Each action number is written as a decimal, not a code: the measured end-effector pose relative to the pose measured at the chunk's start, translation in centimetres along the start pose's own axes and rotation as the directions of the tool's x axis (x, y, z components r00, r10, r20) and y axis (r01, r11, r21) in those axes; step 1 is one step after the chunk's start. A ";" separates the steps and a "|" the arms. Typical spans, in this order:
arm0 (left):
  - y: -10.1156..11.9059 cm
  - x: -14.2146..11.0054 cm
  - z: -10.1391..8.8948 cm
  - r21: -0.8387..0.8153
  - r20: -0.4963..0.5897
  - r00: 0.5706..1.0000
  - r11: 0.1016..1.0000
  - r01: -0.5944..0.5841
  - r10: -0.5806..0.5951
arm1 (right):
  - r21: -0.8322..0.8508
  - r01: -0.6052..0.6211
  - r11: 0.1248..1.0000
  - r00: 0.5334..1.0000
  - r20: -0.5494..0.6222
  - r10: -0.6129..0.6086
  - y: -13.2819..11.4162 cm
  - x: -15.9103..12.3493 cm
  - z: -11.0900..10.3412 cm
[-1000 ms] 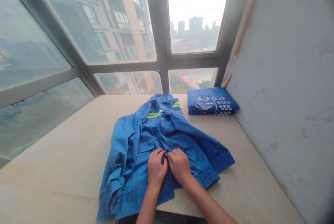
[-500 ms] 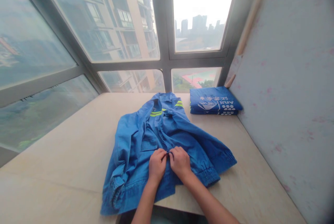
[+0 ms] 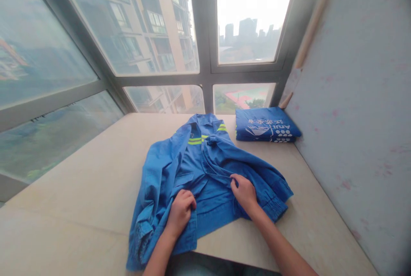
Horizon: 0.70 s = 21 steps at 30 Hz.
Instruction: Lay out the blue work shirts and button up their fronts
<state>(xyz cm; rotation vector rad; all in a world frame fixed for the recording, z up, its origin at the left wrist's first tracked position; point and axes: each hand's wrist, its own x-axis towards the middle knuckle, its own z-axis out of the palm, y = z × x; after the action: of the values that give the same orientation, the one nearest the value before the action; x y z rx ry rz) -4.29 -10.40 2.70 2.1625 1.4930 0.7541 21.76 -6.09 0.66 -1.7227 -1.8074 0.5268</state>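
Observation:
A blue work jacket (image 3: 167, 160) with yellow-green reflective stripes lies on the pale ledge (image 3: 96, 173), collar toward the window. Its front is spread apart, so the inside of the back shows between the two panels. My left hand (image 3: 182, 209) is closed on the edge of the left front panel, near the hem. Farther to the right, my right hand (image 3: 244, 190) pinches the edge of the right front panel and holds it aside. Both sleeves lie along the sides of the jacket, their elastic cuffs toward me.
A folded blue garment (image 3: 267, 124) with white print rests at the back right, by the papered wall (image 3: 346, 139). Window frames (image 3: 154, 80) bound the ledge at the back and left. The ledge's front edge is close to my body.
My hands were together at the jacket's middle and have moved apart, left hand left and nearer me, right hand right. The front panels opened with them.

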 end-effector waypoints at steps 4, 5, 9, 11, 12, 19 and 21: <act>-0.7 -0.8 -2.5 0.061 0.076 0.997 0.998 -0.027 0.023 | -0.100 -0.027 0.995 0.998 0.058 0.033 0.4 -0.4 -2.0; -0.3 -0.8 -2.7 0.078 0.083 0.996 0.996 -0.037 0.031 | -0.149 0.010 0.989 0.999 0.053 -0.002 -0.4 -0.5 -2.2; 2.1 0.5 -1.5 0.111 -0.087 0.995 0.993 -0.043 0.053 | -0.173 0.292 0.941 0.956 0.037 -0.290 -5.3 -0.3 -1.1; 2.8 1.8 -0.1 0.114 -0.209 0.977 0.993 -0.021 0.044 | -0.155 0.395 0.906 0.919 0.090 -0.385 -7.3 0.3 0.4; 2.9 2.5 0.7 0.125 -0.243 0.969 0.992 -0.002 0.032 | -0.177 0.404 0.898 0.914 0.120 -0.388 -7.8 0.7 1.3; 1.7 5.7 5.1 0.312 -0.264 0.951 0.919 0.241 -0.160 | -0.278 0.254 0.926 0.966 0.111 -0.232 -6.0 2.4 4.9; 1.7 5.9 5.4 0.333 -0.267 0.947 0.906 0.262 -0.176 | -0.247 0.234 0.940 0.972 0.081 -0.221 -5.5 2.4 5.0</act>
<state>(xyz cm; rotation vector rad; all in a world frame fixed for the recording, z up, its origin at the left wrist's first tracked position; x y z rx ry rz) 2.00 -5.56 0.73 2.1594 2.1063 0.7133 14.33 -3.64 0.75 -1.6412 -2.1566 0.2527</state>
